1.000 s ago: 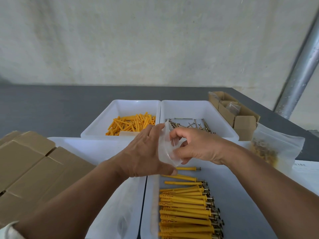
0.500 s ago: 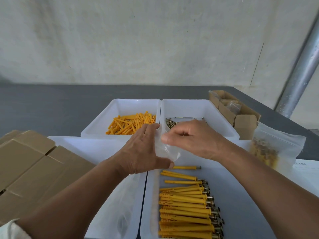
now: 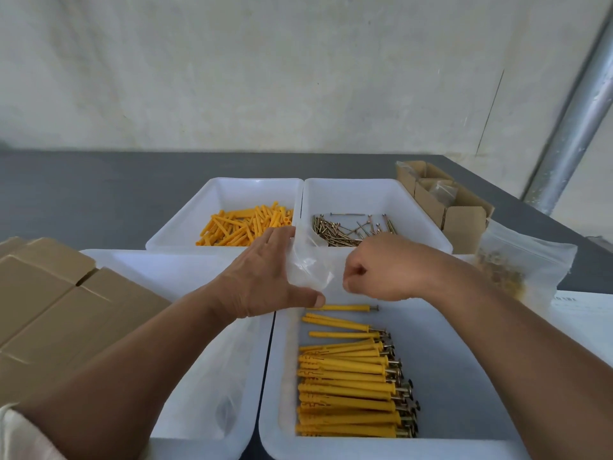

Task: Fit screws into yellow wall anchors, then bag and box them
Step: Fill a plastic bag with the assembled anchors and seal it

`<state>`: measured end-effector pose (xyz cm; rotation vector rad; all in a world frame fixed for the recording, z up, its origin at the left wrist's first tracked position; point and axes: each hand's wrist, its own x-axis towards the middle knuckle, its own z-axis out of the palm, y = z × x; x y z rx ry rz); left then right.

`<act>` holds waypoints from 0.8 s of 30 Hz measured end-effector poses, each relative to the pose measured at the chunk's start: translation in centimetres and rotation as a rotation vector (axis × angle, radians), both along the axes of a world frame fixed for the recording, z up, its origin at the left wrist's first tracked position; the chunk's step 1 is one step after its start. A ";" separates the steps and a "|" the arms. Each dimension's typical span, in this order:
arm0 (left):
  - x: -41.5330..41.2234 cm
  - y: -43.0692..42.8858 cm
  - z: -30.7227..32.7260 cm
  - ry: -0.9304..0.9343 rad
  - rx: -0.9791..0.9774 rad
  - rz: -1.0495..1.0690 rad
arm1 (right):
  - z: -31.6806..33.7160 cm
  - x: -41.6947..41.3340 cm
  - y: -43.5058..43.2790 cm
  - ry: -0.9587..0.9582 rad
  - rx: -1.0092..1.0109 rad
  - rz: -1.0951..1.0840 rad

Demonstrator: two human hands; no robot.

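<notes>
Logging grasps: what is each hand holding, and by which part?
The left hand grips a clear plastic bag by its left side. The right hand is curled beside its right edge; a pinch cannot be told.

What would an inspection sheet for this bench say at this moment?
Surface: grey table, four white trays on it.
Job's things: loose anchors in far left tray; screws in far right tray; fitted anchors in near right tray; clear bag between the hands.
Clutter: closed boxes left; open box, filled bag, paper right.
Grippers: left hand holds the clear bag; right hand curled beside it, grip unclear.
Cables: nothing seen.
Surroundings: pale wall, metal pipe.
</notes>
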<state>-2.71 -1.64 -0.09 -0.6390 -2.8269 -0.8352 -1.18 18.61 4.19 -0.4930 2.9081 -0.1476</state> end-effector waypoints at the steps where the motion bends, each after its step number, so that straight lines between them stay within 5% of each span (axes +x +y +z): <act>1: 0.0 0.0 0.0 -0.001 0.003 0.002 | -0.3 0.1 -0.2 -0.048 0.083 0.013; 15: 0.1 0.2 0.0 0.006 -0.011 0.002 | -3.9 -0.2 -2.4 -0.230 0.533 0.029; 24: 0.0 0.1 -0.1 0.008 -0.014 -0.004 | -3.7 -0.2 -2.5 -0.202 0.499 0.075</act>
